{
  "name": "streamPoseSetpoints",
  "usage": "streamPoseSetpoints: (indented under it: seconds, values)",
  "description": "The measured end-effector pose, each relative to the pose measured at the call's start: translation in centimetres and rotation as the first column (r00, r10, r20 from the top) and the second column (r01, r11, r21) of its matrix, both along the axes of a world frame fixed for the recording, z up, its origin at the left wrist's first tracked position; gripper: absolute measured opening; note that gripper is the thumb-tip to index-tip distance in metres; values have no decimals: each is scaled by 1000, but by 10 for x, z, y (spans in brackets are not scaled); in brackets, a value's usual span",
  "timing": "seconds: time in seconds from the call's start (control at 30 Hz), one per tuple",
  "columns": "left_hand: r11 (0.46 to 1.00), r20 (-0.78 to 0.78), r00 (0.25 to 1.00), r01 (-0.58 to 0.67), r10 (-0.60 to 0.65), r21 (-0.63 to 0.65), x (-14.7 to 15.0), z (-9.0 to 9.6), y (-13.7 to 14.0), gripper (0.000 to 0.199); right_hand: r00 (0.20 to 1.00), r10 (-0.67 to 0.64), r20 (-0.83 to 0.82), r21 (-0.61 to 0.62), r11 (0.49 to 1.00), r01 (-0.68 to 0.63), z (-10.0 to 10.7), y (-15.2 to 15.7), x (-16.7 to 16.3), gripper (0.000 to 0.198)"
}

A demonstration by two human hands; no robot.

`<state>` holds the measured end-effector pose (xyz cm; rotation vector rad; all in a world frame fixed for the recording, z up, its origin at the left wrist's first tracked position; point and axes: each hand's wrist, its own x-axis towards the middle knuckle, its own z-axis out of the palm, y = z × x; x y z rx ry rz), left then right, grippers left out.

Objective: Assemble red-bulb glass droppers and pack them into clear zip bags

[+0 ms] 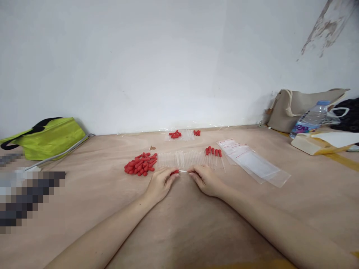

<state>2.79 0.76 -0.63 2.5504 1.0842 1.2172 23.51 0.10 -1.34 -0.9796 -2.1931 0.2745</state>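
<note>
Between finger and thumb, my left hand [162, 184] pinches a red rubber bulb [175, 172]. My right hand [206, 180] grips a clear glass dropper tube [183, 171], whose end meets the bulb; how far it sits inside is hidden by my fingers. A heap of red rubber bulbs [140, 164] lies left of my left hand. Just beyond both hands, a row of clear tubes [168, 158] is laid side by side. Several droppers with red bulbs fitted [213, 152] lie at the row's right end.
Clear zip bags [255, 164] overlap at the right. Farther back lie a bag with small red bulbs [175, 134] and tubes. A green pouch [53, 138] stands at left; a beige handbag [305, 106], a water bottle [311, 119] and an open carton [311, 144] are at right.
</note>
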Motion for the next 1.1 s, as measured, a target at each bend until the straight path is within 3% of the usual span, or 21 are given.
streamPoseSetpoints:
  seconds: [0.4, 0.73, 1.1]
  values:
    - [989, -123, 981, 150, -149, 1, -1, 3, -4, 13, 996, 68, 64, -3, 998, -68, -4, 8, 9, 18]
    - [994, -234, 967, 104, -97, 19, 1, 2, -5, 15, 975, -25, 219, 168, 986, -13, 1, 6, 9, 18]
    - [991, -259, 957, 135, -134, -15, 3, 3, -9, 20, 979, -15, 201, 167, 986, -19, 0, -2, -1, 19]
